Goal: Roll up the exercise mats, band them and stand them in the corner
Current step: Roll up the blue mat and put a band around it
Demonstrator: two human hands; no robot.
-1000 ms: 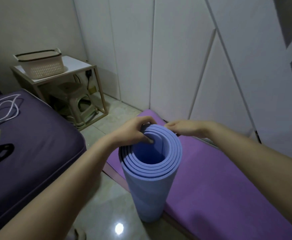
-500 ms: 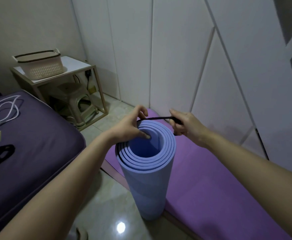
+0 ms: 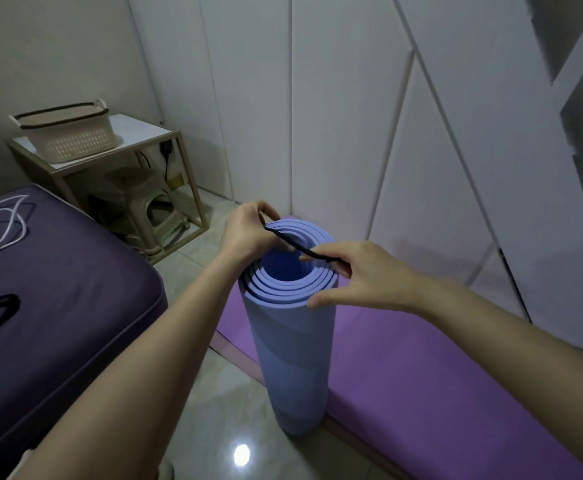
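A perforated basket (image 3: pixel 75 140) sits far left. The left hand (image 3: pixel 248 233) pinches one end of a thin black band (image 3: pixel 300 249), drawn taut over the spiral top of the foam roll (image 3: pixel 293 358), which stands upright on glossy tile. The right hand (image 3: pixel 362 275) pinches the other end, thumb at the rim. A flat purple mat (image 3: pixel 421 393) lies just beside.

Seen from a head-worn camera, the person's two arms are bare from the frame's lower edge to the wrists, the left hand (image 3: pixel 248 233) and right hand (image 3: pixel 362 275) likewise bare, while a pale sliver beside the left upper arm is too small to identify.
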